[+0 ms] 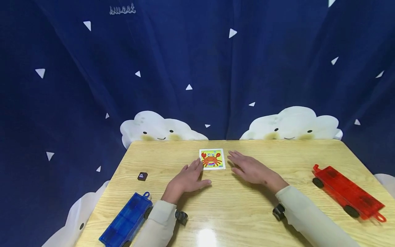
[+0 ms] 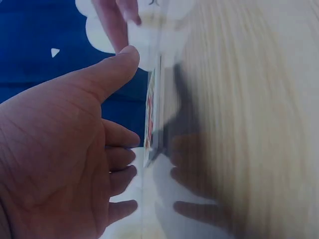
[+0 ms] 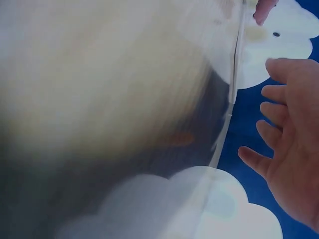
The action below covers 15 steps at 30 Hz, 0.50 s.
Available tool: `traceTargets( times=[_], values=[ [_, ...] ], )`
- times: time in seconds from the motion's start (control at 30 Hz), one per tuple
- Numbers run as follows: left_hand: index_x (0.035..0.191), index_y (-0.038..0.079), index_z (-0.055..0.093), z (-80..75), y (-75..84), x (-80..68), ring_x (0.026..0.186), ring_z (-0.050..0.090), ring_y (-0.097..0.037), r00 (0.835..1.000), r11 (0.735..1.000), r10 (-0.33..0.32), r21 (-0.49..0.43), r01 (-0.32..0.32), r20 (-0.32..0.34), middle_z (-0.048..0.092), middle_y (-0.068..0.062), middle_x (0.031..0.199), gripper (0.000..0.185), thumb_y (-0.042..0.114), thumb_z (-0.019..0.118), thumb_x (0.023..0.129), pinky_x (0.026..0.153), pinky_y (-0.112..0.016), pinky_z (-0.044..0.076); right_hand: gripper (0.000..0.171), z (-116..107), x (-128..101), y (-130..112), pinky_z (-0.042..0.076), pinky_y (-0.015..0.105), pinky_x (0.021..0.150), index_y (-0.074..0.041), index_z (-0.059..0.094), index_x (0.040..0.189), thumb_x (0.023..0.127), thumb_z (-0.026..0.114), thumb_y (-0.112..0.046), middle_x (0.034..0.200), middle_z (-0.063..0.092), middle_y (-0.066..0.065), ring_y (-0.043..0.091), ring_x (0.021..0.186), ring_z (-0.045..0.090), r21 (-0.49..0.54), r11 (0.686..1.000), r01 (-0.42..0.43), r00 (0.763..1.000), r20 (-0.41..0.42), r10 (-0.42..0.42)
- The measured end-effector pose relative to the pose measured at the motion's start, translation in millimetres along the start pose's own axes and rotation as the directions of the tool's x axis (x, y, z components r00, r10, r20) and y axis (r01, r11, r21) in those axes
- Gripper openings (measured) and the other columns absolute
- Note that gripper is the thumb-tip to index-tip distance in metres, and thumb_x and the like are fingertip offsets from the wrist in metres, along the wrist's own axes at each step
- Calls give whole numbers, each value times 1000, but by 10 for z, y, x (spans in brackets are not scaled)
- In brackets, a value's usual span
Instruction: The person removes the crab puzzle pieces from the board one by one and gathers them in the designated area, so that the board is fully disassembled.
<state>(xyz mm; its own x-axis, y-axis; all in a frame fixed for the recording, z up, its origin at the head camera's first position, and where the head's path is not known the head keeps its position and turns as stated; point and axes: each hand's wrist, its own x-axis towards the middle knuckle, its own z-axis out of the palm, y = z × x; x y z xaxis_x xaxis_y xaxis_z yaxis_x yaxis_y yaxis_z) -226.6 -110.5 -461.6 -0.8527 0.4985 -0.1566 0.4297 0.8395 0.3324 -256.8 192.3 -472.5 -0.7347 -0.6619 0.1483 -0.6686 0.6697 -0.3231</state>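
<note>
Palms down, left hand (image 1: pixel 187 180) and right hand (image 1: pixel 251 168) flat, fingers loose, empty, flanking the crab card (image 1: pixel 211 159).

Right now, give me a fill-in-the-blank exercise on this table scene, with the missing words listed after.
1. The square white card between the two hands shows an orange ____.
2. The translucent red plastic wheeled tray lies on the person's ____ side.
3. The translucent ____ plastic wheeled tray lies beside the left sleeve.
4. The small dark tile bears the letter ____.

Missing words: crab; right; blue; P
</note>
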Motion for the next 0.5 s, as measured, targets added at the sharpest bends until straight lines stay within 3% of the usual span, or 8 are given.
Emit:
traceTargets(
  times=[0.17,0.5],
  values=[
    [160,-3,30,1,68,17,154,20,-29,1000,999,3,42,-4,24,22,-19,168,90,59,55,100,122,-49,22,53,17,222,85,32,60,114,5,42,154,106,53,-16,160,35,26,45,147,31,23,999,-40,999,32,40],
    [158,-5,32,16,92,3,153,25,-31,999,998,-12,59,10,34,23,-21,166,87,54,59,101,120,-45,28,49,82,524,180,29,60,116,-1,44,154,107,44,-12,161,37,20,41,149,31,8,990,-140,984,111,139]
  ],
)
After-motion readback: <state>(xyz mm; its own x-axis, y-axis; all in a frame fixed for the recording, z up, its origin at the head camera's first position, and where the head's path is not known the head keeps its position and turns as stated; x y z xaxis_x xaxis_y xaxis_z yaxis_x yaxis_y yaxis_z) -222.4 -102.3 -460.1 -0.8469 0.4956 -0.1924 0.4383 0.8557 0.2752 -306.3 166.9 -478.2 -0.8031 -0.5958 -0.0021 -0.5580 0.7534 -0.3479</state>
